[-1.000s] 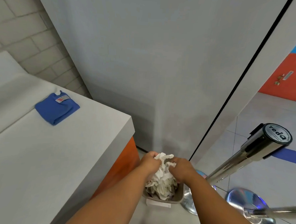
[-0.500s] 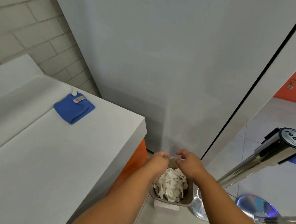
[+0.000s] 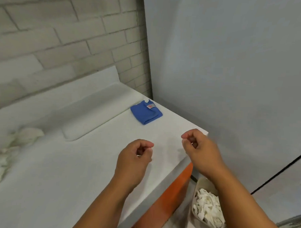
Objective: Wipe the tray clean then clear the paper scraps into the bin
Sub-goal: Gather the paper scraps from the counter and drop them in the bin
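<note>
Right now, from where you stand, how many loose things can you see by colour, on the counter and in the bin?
Blue: 1, the folded blue cloth on the white counter.
White: 2, the blurred heap of white paper scraps at the counter's left edge and the white paper scraps in the beige bin.
Total: 3.
</note>
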Demonstrator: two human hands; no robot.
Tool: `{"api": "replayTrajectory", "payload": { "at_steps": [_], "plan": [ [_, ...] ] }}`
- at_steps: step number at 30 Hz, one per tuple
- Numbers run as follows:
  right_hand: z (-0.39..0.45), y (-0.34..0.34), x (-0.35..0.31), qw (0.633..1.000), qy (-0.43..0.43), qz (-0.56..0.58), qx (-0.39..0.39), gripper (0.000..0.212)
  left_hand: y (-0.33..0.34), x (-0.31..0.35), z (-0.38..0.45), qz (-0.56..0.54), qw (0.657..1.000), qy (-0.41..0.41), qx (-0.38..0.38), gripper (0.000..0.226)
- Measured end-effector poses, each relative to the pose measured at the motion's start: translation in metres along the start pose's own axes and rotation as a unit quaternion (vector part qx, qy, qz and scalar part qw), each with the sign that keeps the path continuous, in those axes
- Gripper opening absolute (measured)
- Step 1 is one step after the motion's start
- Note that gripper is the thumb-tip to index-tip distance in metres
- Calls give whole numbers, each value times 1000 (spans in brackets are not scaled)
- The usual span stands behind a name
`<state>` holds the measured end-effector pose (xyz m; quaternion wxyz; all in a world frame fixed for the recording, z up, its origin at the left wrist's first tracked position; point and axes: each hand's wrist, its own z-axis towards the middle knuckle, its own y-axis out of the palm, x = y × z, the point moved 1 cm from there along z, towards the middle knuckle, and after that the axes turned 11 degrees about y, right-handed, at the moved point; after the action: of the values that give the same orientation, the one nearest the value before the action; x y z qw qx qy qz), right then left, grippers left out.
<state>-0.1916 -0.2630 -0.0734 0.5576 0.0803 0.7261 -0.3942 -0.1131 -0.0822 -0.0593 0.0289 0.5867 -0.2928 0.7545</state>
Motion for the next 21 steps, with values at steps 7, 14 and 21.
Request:
{"api": "replayTrajectory", "payload": {
  "at_steps": [7,14,21],
  "plan": [
    [-37,123,-55,972,-71,-83,-208,17,-138,-56,-42,49,985,-73,151,16],
    [-78,218,-100,928,-125,-147,-319,31,-233,-102,-87,101,961,-118,229,15],
    [-122,292,-133,887,-190,-193,-375,35,-300,-124,-135,194,939,-131,253,22]
  ]
}}
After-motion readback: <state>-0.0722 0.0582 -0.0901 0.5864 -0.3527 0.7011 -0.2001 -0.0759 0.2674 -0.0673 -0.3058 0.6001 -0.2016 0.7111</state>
